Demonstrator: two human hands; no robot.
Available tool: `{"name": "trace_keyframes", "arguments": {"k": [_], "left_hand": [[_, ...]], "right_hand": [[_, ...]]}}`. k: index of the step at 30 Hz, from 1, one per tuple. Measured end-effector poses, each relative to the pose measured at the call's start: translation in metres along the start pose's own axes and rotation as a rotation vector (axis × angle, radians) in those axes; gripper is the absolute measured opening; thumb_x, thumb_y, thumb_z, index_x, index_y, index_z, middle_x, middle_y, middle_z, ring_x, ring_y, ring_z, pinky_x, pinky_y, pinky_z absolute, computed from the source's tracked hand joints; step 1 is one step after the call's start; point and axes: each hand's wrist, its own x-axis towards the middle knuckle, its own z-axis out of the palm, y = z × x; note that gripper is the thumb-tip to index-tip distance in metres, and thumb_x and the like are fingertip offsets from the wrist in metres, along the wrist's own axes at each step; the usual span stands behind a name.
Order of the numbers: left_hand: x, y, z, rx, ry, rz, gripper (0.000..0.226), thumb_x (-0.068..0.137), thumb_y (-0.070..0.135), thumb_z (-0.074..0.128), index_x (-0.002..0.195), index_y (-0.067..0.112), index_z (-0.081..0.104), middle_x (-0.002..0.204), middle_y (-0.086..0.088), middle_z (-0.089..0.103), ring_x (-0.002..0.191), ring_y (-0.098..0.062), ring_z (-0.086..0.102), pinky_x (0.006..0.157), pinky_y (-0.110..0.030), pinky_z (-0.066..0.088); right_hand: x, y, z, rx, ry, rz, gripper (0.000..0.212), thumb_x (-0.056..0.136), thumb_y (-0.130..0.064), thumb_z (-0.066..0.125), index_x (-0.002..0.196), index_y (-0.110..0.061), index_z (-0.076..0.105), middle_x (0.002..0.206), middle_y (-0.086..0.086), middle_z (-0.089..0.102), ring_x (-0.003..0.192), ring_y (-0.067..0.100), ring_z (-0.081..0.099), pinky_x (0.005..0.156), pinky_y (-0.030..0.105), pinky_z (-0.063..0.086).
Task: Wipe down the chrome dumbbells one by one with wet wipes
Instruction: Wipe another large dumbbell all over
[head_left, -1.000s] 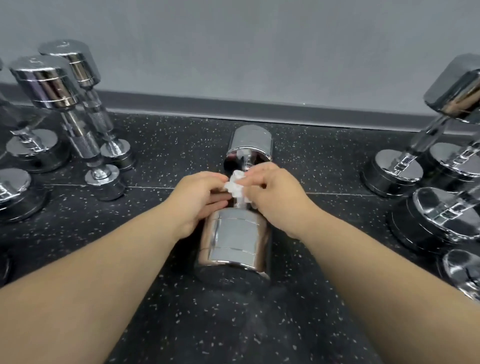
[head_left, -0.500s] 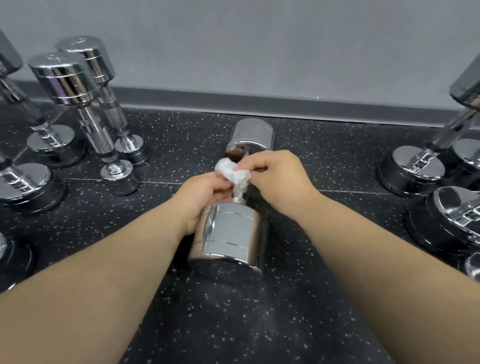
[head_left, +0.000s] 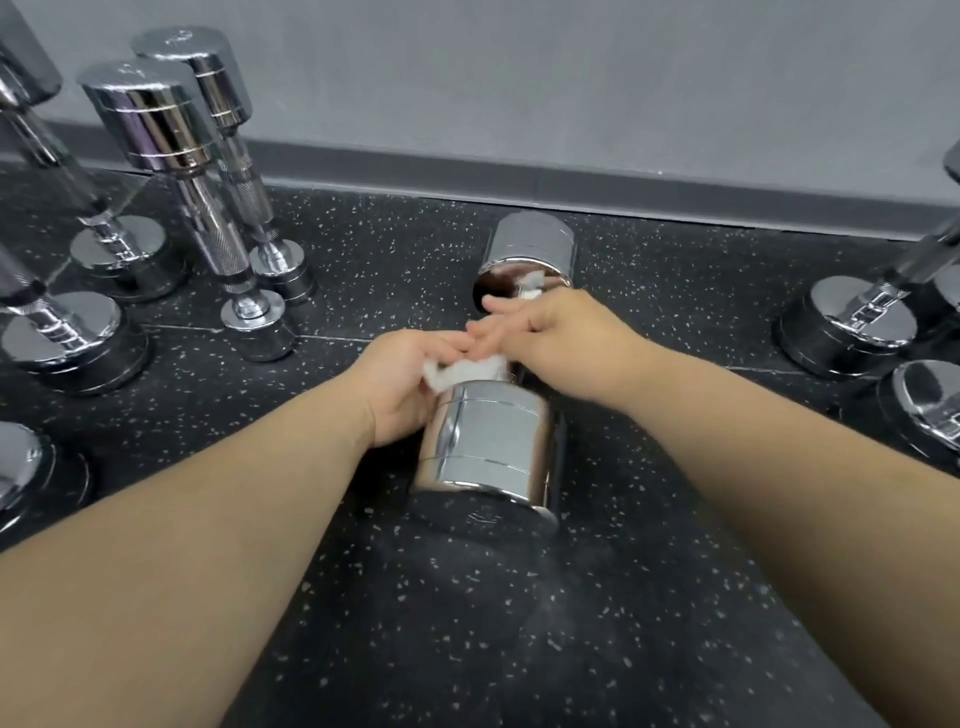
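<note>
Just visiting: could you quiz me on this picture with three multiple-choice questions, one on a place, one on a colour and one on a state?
1. Where is the wipe? A on the wall; B at the handle of the middle dumbbell; C on a left dumbbell.
2. The wipe's colour? A blue; B white; C yellow.
3. The middle dumbbell is: A lying down; B standing on end; C lifted.
Answers: B, it is bunched at the handle by the left hand; B, it is plainly white against chrome; A, it lies along the floor.
</note>
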Motion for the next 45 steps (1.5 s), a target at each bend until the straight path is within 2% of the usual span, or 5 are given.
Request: {"name": "trace_keyframes", "arguments": {"k": [8, 20, 25, 31, 45], "left_hand": [[0.0, 0.01, -0.006, 0.183, 0.009, 0.079, 0.037, 0.102, 0.028, 0.037, 0.113, 0.013, 0.068, 0.114, -0.006, 0.071, 0.109, -0.021, 0.065, 0.091, -0.033, 0.052], [-0.063, -0.001, 0.068, 1.075, -0.043, 0.027, 0.083, 0.07, 0.062, 0.073, 0.136, 0.032, 0.033, 0.07, 0.009, 0.071, 0.061, -0.007, 0.063, 0.061, -0.025, 0.046], [-0.085, 0.024, 0.049, 1.232, 0.08, 0.048, 0.093, 0.076, 0.054, 0.071, 0.152, 0.033, 0.022, 0.124, 0.01, 0.058, 0.102, -0.011, 0.057, 0.086, -0.03, 0.045], [-0.099, 0.014, 0.023, 1.062, 0.302, 0.109, 0.063, 0.1, 0.049, 0.034, 0.156, 0.026, 0.019, 0.158, -0.001, 0.033, 0.138, -0.024, 0.037, 0.094, -0.03, 0.028], [-0.079, 0.017, -0.054, 0.547, 0.469, 0.126, 0.039, 0.101, 0.045, 0.042, 0.073, 0.022, 0.058, 0.073, 0.003, 0.058, 0.075, -0.018, 0.051, 0.082, -0.033, 0.039]], "right_hand": [[-0.009, 0.018, -0.02, -0.264, -0.052, -0.101, 0.073, 0.085, -0.048, 0.012, 0.137, -0.025, 0.057, 0.155, -0.008, 0.038, 0.147, 0.001, 0.022, 0.122, 0.026, 0.012], [-0.069, 0.01, 0.031, 0.939, 0.573, 0.282, 0.025, 0.088, -0.015, 0.056, 0.09, -0.006, 0.079, 0.094, 0.004, 0.077, 0.083, 0.01, 0.07, 0.076, 0.023, 0.057], [-0.06, -0.016, 0.037, 0.877, 0.633, 0.327, 0.022, 0.085, -0.02, 0.07, 0.07, -0.004, 0.071, 0.055, 0.01, 0.054, 0.042, 0.021, 0.047, 0.043, 0.027, 0.037], [-0.05, -0.042, 0.039, 0.668, 0.325, 0.228, 0.035, 0.093, -0.033, 0.052, 0.07, -0.027, 0.078, 0.082, -0.013, 0.076, 0.084, 0.01, 0.069, 0.084, 0.027, 0.049], [0.016, -0.057, 0.09, 0.635, 0.378, 0.168, 0.032, 0.088, -0.009, 0.067, 0.064, -0.03, 0.07, 0.078, -0.008, 0.068, 0.075, 0.008, 0.061, 0.074, 0.022, 0.05]]}}
